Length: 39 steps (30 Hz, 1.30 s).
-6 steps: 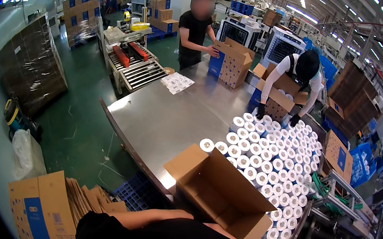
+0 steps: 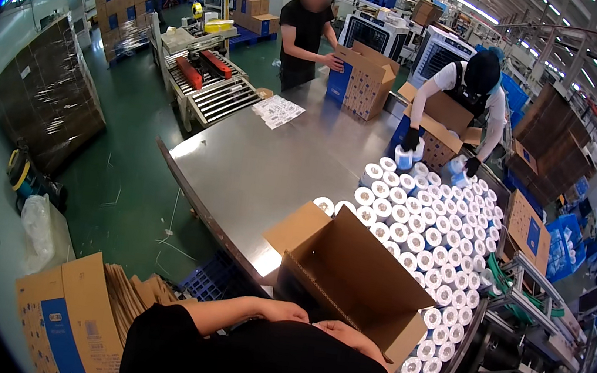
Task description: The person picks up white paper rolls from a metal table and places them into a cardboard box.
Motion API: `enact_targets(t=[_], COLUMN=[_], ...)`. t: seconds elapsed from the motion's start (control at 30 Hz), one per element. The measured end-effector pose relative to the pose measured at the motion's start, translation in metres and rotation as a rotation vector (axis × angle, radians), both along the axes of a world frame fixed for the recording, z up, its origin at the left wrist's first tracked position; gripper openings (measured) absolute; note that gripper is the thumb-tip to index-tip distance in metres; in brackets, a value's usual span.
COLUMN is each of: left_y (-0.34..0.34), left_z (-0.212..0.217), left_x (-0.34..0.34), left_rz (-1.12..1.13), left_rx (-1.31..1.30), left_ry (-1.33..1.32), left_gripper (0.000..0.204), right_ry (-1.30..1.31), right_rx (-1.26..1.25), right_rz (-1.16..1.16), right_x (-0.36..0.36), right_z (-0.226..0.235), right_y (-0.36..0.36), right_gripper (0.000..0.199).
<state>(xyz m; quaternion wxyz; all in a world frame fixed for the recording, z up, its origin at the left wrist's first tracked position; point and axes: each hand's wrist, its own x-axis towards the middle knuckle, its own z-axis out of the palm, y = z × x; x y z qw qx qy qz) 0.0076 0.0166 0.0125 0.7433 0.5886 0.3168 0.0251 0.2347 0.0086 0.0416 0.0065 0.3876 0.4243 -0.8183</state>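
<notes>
Close in front of my body, my left hand [image 2: 286,312] is at the near side of an open cardboard box [image 2: 358,276], its fingers curled in. My right hand [image 2: 344,333] is just to the right, by the same side, fingers bent and pressed together. What they hold, if anything, is too small or hidden to make out. The box's flaps stand up, and its visible inside is bare brown card. Many white rolls with blue wrapping [image 2: 425,260] stand upright in a dense group beside and beyond the box.
A metal table [image 2: 263,175] bears the rolls and a printed sheet [image 2: 278,112]. Across it, one person holds a closed-sided carton [image 2: 362,82]; another, in black gloves, works at an open carton [image 2: 438,140]. Flattened cartons [image 2: 70,315] stand at lower left, a roller conveyor [image 2: 209,93] beyond.
Both my hands have come up into fuller view and closer together before the box. The gloved person has lifted rolls from the far end of the group. My view has shifted slightly.
</notes>
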Motion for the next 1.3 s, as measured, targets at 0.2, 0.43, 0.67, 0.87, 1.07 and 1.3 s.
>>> enact_targets(t=[0.2, 0.43, 0.67, 0.87, 1.07, 1.3], left_y=[-0.005, -0.006, -0.001, -0.004, -0.004, -0.003], left_z=[0.001, 0.007, 0.006, 0.013, 0.024, 0.044], left_x=[0.000, 0.007, 0.027, 0.036, 0.043, 0.041], left_rz=[0.031, 0.024, -0.105, -0.144, -0.214, -0.250], left_rx=[0.189, 0.406, 0.503, 0.506, 0.530, 0.470], left_ry=[-0.093, -0.030, 0.076, 0.109, 0.148, 0.020], left_gripper=[0.026, 0.027, 0.034, 0.033, 0.029, 0.027], right_ry=[0.002, -0.258, -0.393, -0.298, -0.269, -0.234], right_rx=[0.238, 0.497, 0.585, 0.619, 0.540, 0.450], right_rz=[-0.023, -0.057, -0.052, 0.004, -0.033, -0.082], right_x=[0.005, 0.006, 0.009, 0.021, 0.023, 0.022], right_z=[0.026, 0.039, 0.040, 0.019, 0.018, 0.010], right_y=[-0.013, -0.024, -0.029, -0.035, -0.037, -0.037], right_gripper=[0.028, 0.031, 0.032, 0.034, 0.032, 0.031])
